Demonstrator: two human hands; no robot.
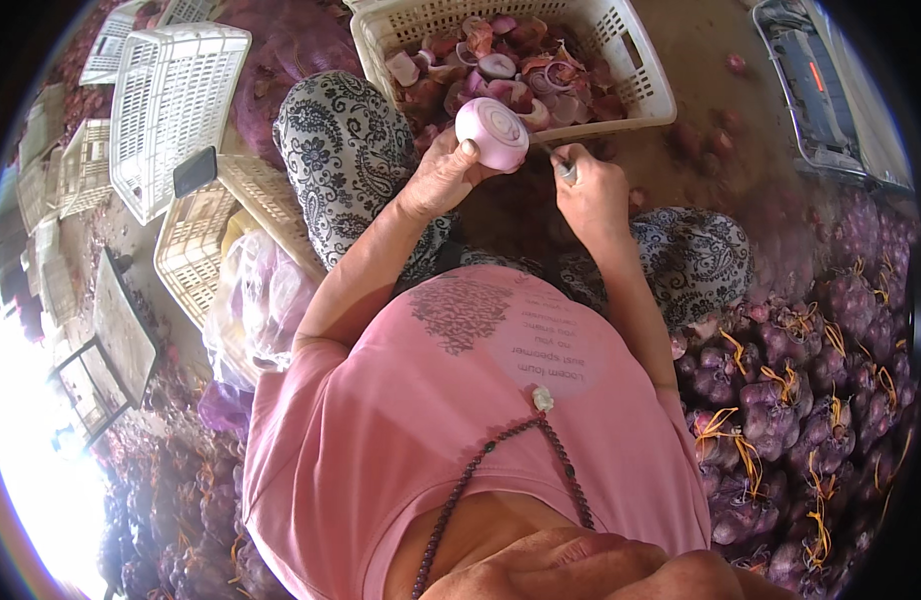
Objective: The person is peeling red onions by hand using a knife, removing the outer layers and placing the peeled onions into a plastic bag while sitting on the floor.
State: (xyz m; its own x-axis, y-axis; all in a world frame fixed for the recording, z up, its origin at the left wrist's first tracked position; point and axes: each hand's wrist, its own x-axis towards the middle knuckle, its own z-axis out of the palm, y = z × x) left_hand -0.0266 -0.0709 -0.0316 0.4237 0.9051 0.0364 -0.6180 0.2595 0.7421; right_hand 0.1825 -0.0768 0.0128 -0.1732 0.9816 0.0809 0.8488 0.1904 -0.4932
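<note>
My left hand (444, 174) is closed around a peeled red onion (490, 135), whose cut face with its pale rings is turned toward the upper right. In my right hand (594, 187) is a small knife (565, 171); my fingers wrap its handle. The short dark blade points toward the onion's right side, and whether it touches cannot be made out. Just beyond both hands stands a white plastic crate (652, 105) holding onion skins (532, 71), trimmed slices and rings.
Sacks of red onions tied with orange string (783, 390) are piled at right. White plastic crates (179, 105) stand at left, one bearing a dark phone (195, 172). A clear plastic bag (250, 300) lies by my left elbow. A grey bin-like container (813, 90) is at upper right.
</note>
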